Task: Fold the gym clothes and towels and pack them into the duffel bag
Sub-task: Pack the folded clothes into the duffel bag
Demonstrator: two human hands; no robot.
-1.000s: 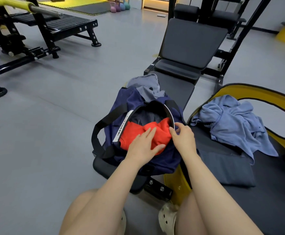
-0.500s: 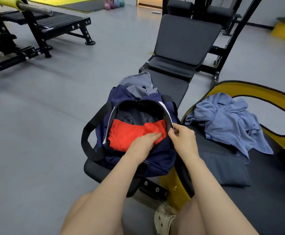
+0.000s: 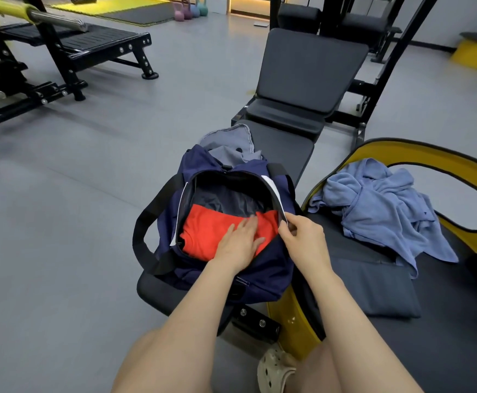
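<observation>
Trouble from here would mostly come from the mouth of the navy fabric duffel bag (image 3: 262, 268), which sits unzipped on the end of a black padded gym bench (image 3: 281, 146). In the head view, the only one there is, the right hand (image 3: 302, 236) pinches the bag's white-edged rim between thumb and fingertips and holds it open, while the left hand (image 3: 238, 241) lies flat, fingers straight and slightly spread, pressing on a folded red-orange garment (image 3: 203, 231) already inside. If the pinch slips, the soft rim could sag over the garment and the left hand, and the fold might bunch as the hand comes out. Pressing hard near the bench end could also tip or slide the bag toward the floor, since part of it seems to overhang, though the angle makes that hard to judge. A crumpled light blue towel (image 3: 379, 208) lies unfolded on the dark seat beside the bag, and a flat, folded dark grey cloth (image 3: 373, 287) rests just below it; stuffing the towel in as it lies would likely crowd the space left at the far end.
</observation>
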